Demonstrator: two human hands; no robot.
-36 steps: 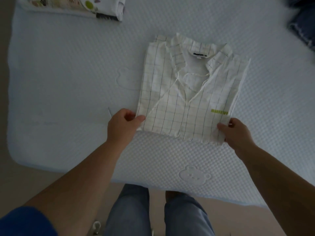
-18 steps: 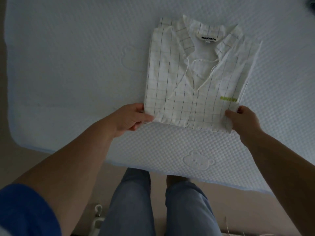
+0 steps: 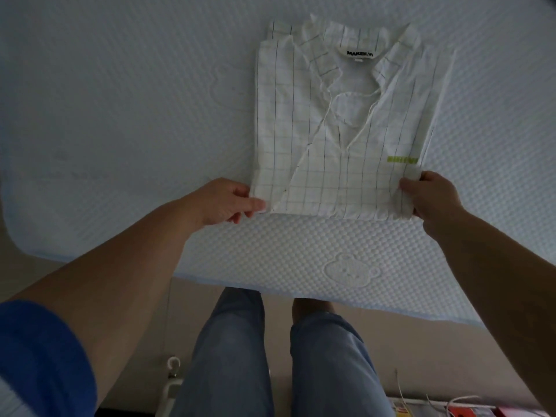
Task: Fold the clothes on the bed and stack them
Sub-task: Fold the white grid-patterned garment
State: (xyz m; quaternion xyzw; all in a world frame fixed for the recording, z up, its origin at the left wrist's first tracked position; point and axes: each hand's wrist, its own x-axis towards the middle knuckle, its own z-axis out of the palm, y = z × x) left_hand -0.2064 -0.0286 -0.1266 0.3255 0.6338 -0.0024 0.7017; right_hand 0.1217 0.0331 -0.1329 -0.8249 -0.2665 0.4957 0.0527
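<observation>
Shirt pinched at both near corners

Bed (image 3: 120,121), white and quilted, fills your view, beige floor (image 3: 406,341) below its near edge. Your left hand (image 3: 224,201) pinches the folded checked shirt (image 3: 340,130) at its near-left corner; your right hand (image 3: 431,197) grips the near-right.

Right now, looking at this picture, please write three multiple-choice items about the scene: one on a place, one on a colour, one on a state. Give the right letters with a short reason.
1. Where do the hands hold the checked shirt?
A. at the collar
B. at its near bottom corners
C. at the sleeves

2. What colour is the small mark on the shirt?
A. lime green
B. red
C. blue

3. How does the shirt lie?
A. crumpled in a heap
B. hanging in the air
C. folded flat on the bed

Key: 1 B, left hand and right hand pinch those corners; 2 A, the mark is lime green; 3 C, it lies flat.
</observation>
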